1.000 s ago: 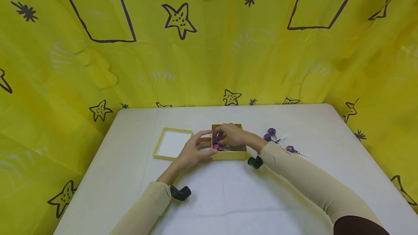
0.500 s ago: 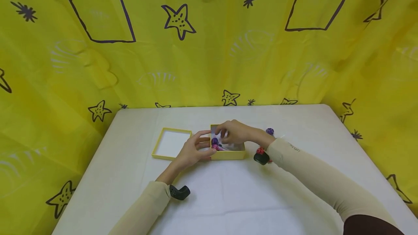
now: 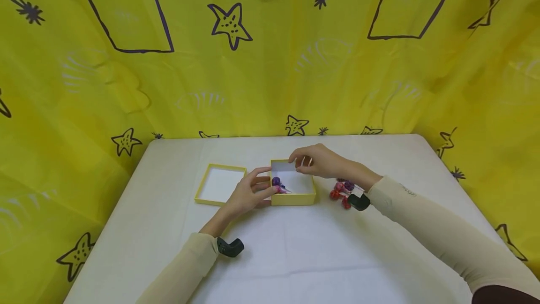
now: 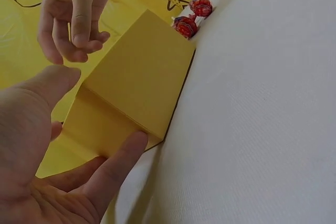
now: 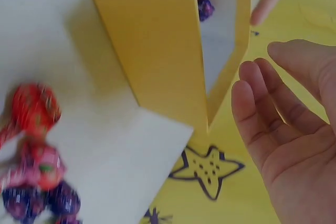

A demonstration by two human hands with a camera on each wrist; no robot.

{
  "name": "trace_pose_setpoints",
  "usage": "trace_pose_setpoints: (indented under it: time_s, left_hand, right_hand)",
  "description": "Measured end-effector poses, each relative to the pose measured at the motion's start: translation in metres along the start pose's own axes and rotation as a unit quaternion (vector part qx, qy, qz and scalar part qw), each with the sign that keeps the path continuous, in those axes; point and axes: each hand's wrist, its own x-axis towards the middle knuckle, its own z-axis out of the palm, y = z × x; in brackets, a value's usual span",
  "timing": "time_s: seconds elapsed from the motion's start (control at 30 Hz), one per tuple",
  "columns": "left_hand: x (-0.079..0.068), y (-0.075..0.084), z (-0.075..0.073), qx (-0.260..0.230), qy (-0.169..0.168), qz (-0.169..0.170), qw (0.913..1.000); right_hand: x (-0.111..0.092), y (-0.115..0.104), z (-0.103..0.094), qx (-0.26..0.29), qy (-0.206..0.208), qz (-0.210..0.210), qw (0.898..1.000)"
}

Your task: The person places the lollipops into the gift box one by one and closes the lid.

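Note:
A yellow open-topped box (image 3: 293, 199) with a white inside stands on the table. In its left part lie lollipops, one with a purple wrapper (image 3: 276, 181) and a pink one beside it. My left hand (image 3: 249, 190) rests against the box's left wall, fingers spread and fairly straight; in the left wrist view its thumb is by the rim and a fingertip touches the wall lower down. My right hand (image 3: 321, 161) hovers over the box's back right corner, fingers loosely bent and thumb apart, with nothing between them, as the right wrist view shows (image 5: 299, 124).
The box's lid (image 3: 220, 185), white inside with a yellow rim, lies left of the box. Right of the box is a group of lollipops in red (image 3: 334, 194) and purple wrappers, partly behind the right wrist's camera. A yellow patterned curtain (image 3: 270, 69) hangs behind the table.
My right hand has lifted out of the box and moved to the right, uncovering its white floor and the lollipops inside. The left hand has stayed at the box's left wall.

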Motion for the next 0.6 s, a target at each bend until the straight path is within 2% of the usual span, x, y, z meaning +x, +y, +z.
trace_pose_setpoints:
  time_s: [0.27,0.6]
  left_hand:
    - [-0.001,0.004,-0.001,0.007,0.007,0.002,0.9999]
    - [-0.001,0.000,-0.002,0.008,0.004,0.006,0.9999]
  right_hand:
    - [-0.022,0.014,-0.020,-0.021,0.021,0.034,0.999]
    - [-0.053,0.040,-0.033,-0.041,0.033,0.085,0.995]
